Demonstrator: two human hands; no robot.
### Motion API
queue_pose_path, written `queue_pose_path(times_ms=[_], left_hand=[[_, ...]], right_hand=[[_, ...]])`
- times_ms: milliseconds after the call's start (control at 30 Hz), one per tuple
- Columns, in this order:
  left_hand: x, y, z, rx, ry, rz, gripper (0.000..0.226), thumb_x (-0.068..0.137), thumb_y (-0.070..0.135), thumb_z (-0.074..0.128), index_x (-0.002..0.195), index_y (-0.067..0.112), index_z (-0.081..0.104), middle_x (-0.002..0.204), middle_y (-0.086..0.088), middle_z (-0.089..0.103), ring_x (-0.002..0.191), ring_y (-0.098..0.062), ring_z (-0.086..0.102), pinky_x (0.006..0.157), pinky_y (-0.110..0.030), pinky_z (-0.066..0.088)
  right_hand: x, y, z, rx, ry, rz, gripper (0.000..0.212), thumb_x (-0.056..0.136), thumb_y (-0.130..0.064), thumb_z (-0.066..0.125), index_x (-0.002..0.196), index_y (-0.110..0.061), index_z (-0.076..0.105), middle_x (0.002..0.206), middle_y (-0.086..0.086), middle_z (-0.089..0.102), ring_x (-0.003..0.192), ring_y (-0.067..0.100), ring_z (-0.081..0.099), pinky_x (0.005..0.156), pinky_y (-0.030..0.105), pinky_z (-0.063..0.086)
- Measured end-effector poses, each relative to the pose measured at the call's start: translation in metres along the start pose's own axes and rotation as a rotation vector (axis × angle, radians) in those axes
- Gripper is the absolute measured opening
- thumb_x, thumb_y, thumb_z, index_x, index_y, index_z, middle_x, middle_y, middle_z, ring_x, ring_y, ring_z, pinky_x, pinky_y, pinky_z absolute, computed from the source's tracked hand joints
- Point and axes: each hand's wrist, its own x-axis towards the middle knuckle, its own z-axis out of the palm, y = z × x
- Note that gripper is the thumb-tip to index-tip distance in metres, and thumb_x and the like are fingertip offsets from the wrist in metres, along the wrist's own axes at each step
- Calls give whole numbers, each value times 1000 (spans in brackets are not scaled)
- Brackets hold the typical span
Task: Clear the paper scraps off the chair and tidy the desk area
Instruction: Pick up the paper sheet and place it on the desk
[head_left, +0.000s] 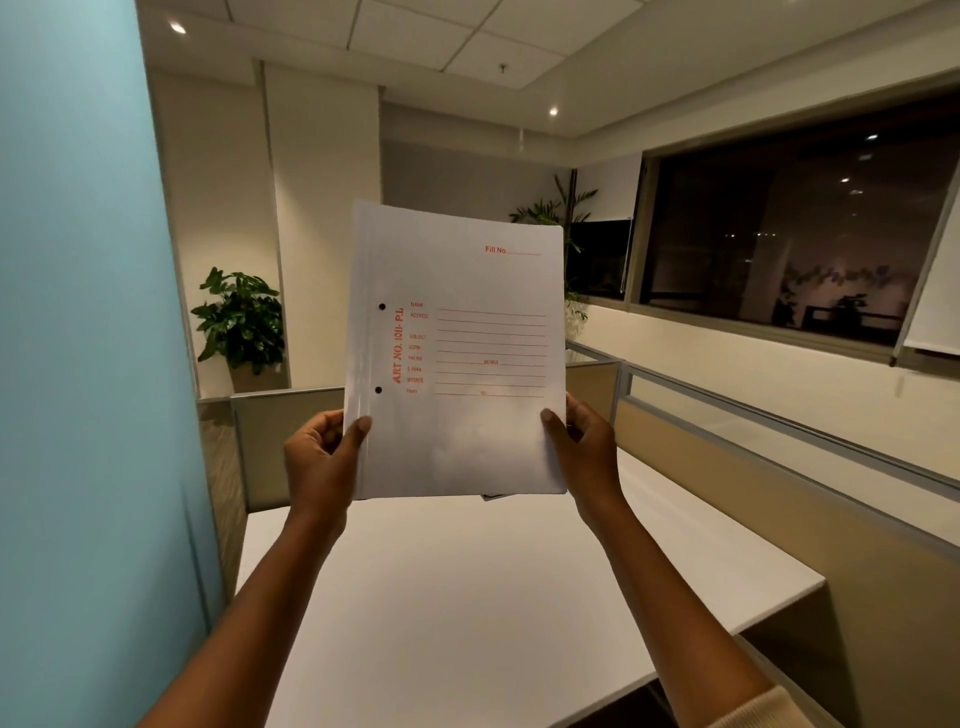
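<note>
I hold a white file folder (457, 353) upright in front of me, above the white desk (467, 597). Red print and two punched holes mark its front. My left hand (319, 457) grips its lower left edge with the thumb on the front. My right hand (584, 447) grips the lower right edge the same way. A dark corner of something pokes out below the folder's bottom edge. No chair and no paper scraps are in view.
Beige cubicle partitions (727, 467) border the desk at the back and right. A blue frosted panel (78, 364) stands close on the left. A potted plant (241, 322) sits behind the back partition, and a dark window (779, 234) fills the right wall.
</note>
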Motion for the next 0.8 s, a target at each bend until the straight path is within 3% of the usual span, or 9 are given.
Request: queue_pose_path(times_ms=[200, 333, 433, 533, 633, 800], left_hand=[[0, -39, 50, -16, -27, -51, 13, 91, 18, 66, 103, 12, 64, 95, 5, 70, 78, -7, 70, 58, -14, 57], [0, -72, 100, -33, -38, -104, 9, 91, 16, 68, 99, 13, 64, 94, 3, 71, 77, -7, 70, 61, -15, 58], [0, -95, 146, -49, -29, -144, 8, 91, 15, 67, 97, 11, 64, 91, 2, 72, 74, -5, 70, 61, -15, 57], [0, -118, 190, -61, -25, -179, 5, 92, 15, 66, 95, 13, 64, 93, -1, 72, 76, -7, 70, 63, -19, 57], [0, -142, 230, -55, -20, -223, 10, 93, 15, 66, 100, 8, 64, 98, -5, 72, 83, -16, 69, 71, -28, 58], [4, -179, 274, -10, -47, -268, 18, 93, 18, 66, 104, 4, 65, 99, -2, 72, 82, -12, 68, 63, -16, 54]], right_hand=[[14, 55, -35, 16, 15, 142, 11, 94, -31, 62, 104, -27, 66, 91, -13, 71, 80, 7, 66, 61, 15, 51], [39, 98, -63, 2, 30, 202, 18, 94, -29, 62, 109, -20, 64, 99, -9, 69, 89, 11, 66, 67, 20, 51], [66, 125, -88, -16, 33, 222, 8, 94, -28, 61, 101, -32, 61, 97, -17, 66, 89, 7, 64, 71, 24, 54], [95, 147, -116, -61, 37, 216, 5, 95, -27, 60, 95, -32, 60, 95, -15, 66, 86, 7, 63, 68, 24, 53], [121, 175, -139, -87, 50, 223, 6, 94, -27, 61, 100, -24, 63, 97, -7, 67, 86, 10, 63, 66, 24, 51], [144, 219, -164, -124, 75, 283, 25, 95, -27, 60, 114, -10, 63, 106, 3, 67, 94, 21, 63, 72, 31, 53]])
